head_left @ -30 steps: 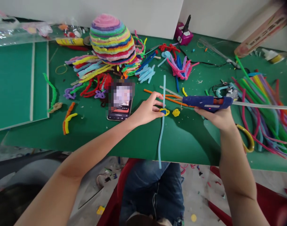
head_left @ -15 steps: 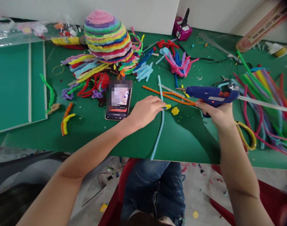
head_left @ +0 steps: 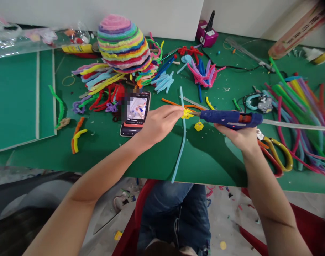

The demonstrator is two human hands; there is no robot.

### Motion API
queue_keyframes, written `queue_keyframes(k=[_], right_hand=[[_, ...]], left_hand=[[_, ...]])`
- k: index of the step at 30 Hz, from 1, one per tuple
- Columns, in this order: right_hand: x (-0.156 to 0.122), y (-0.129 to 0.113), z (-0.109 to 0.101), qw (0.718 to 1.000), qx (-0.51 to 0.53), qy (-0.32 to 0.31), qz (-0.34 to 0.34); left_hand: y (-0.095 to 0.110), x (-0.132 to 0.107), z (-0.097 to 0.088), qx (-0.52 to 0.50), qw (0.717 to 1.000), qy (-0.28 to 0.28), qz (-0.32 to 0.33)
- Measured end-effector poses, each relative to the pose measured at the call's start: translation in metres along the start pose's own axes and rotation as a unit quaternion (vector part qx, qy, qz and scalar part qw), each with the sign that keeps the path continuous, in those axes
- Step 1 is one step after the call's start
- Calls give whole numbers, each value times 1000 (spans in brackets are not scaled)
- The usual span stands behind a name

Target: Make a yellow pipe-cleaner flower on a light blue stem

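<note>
Between the fingertips of my left hand is a small yellow pipe-cleaner flower. My right hand is wrapped round the handle of a blue hot glue gun, with a long clear glue stick jutting from its back. The gun's metal nozzle meets the flower or sits right beside it; I cannot tell which. Just below the nozzle a second yellow flower lies on the table. A light blue pipe cleaner runs beneath my left fingertips, and orange pipe cleaners lie behind them.
A phone lies beside my left wrist. Behind it stands a striped, rainbow-coloured dome amid pipe-cleaner pieces. Yellow-handled scissors and a heap of pipe cleaners are at the right. A green board is at the left.
My right hand has brought the glue gun left and down, its nozzle now at the yellow flower. My left hand has turned the flower and raised it slightly. The scissors are more exposed.
</note>
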State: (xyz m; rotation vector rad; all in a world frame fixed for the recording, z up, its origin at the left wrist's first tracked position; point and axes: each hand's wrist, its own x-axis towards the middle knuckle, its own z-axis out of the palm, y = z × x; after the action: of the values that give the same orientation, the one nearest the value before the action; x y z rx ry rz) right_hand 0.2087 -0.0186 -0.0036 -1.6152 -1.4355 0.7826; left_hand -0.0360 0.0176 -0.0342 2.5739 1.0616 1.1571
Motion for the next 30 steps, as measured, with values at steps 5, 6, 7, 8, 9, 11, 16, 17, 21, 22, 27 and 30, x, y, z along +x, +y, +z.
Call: queue_keyframes(k=[5, 6, 7, 8, 9, 11, 16, 17, 21, 22, 27, 30], right_hand=[[-2, 5, 4, 1000, -4, -11, -11], [-1, 6, 5, 1000, -5, -11, -13], [-1, 8, 4, 1000, -7, -13, -15], [-1, 9, 4, 1000, -10, -17, -15], [-1, 9, 4, 1000, -12, -19, -16], [-1, 10, 3, 999, -20, -26, -20], [-2, 7, 2, 999, -33, -30, -25], [-3, 7, 2, 999, -33, -29, -24], [-2, 4, 1, 998, -49, -37, -33], [-2, 3, 0, 996, -62, -44, -39], [-2, 0, -7, 976, -175, -45, -118], [-3, 1, -12, 949, -245, -24, -195]], left_hand=[[4, 1, -3, 6, 999, -28, -22], [4, 1, -3, 15, 999, -25, -17], [4, 1, -3, 23, 1000, -19, -8], [4, 1, -2, 29, 999, -12, 2], [3, 1, -2, 34, 999, -6, 11], [3, 1, -2, 36, 999, -4, 21], [3, 1, -2, 20, 1000, -14, 19], [2, 1, -2, 20, 999, -11, 24], [0, -1, 0, 36, 998, 2, 49], [-1, -1, 0, 39, 998, 1, 50], [-3, -3, 1, 51, 997, -22, 44], [-2, -2, 1, 50, 997, -31, 43]])
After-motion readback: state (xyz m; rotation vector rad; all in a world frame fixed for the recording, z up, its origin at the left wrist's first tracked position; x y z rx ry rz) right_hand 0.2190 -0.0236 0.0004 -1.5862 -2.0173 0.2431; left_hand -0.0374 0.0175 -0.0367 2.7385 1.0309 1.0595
